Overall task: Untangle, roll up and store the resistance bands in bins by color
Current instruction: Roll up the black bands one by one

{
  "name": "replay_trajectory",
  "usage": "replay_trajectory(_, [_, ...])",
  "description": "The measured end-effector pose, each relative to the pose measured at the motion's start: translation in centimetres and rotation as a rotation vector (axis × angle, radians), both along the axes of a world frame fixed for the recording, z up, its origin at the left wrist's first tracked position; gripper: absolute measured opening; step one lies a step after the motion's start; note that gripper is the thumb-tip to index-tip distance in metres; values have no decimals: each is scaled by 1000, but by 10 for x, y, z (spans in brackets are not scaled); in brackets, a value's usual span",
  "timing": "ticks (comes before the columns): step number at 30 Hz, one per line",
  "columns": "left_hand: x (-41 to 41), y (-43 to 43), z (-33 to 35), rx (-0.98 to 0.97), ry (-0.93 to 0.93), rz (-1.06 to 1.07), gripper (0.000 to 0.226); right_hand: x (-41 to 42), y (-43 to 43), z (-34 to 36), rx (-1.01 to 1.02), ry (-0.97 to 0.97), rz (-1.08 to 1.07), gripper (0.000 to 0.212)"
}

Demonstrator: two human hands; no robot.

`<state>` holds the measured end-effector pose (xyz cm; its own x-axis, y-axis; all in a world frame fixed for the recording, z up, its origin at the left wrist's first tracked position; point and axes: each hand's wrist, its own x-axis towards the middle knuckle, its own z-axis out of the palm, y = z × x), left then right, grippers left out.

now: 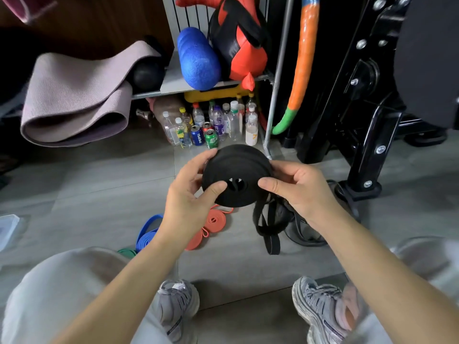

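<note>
A black resistance band rolled into a thick disc [238,170] is held up between both hands above the floor. My left hand [188,194] grips its left edge, thumb on the face near the centre hole. My right hand [298,187] grips the right side, thumb pressing the face. The band's loose black tail [269,227] hangs down below the roll. On the floor beneath lie an orange band [211,227], a blue band [149,232] and a green band [128,252], partly hidden by my left forearm.
A shelf rack [273,78] stands ahead with a blue foam roller [198,60] and several bottles and cans [213,125] beneath. A folded mat [74,95] lies left, a black machine frame [360,120] right. A clear bin edge [7,227] shows far left. My shoes [178,306] are below.
</note>
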<state>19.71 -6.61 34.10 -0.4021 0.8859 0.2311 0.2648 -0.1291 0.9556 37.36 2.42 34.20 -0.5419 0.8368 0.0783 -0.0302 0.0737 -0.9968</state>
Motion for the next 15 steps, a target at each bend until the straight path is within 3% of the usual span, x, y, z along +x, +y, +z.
replay_trajectory(3, [-2,-2,-2,-156,112,-86,63,1,0,-1,45,-65,4,32])
replay_trajectory(5, [-8,-5,-2,-230,432,-80,59,0,-1,-4,126,-176,15,31])
replay_trajectory(8, [-12,-6,-7,-116,862,-145,77,-4,-5,-12,302,-394,43,27])
replay_trajectory(11, [-9,-5,-16,-14,1122,-214,57,-7,-8,-19,377,-468,57,22])
replay_trajectory(15, [-8,-5,-19,-6,1127,-212,45,-5,-8,-18,346,-458,96,17])
